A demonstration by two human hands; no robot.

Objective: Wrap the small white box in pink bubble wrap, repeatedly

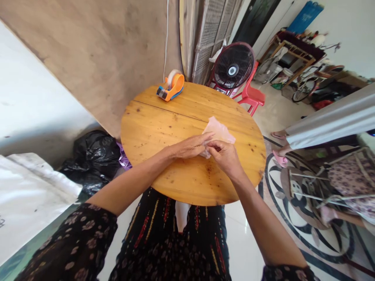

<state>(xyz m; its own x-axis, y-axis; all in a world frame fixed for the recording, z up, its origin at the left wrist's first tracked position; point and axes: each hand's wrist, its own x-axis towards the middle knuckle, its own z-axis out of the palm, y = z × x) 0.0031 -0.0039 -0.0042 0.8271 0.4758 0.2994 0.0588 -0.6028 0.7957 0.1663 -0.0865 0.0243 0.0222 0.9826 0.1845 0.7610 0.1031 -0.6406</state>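
Observation:
A thin, crinkled pale-pink plastic sheet lies on the round wooden table, right of its middle. My left hand rests on the sheet's near left side, fingers stretched out and pointing right. Close beside it, my right hand is closed in a pinch at the sheet's near edge. Both hands' fingertips almost meet, and they cover part of the sheet. A small whitish fold shows below the fingers.
An orange tape dispenser stands at the table's far left edge. Behind the table are a fan and a red plastic chair. Black bags lie at the left. Other people's legs show at the right.

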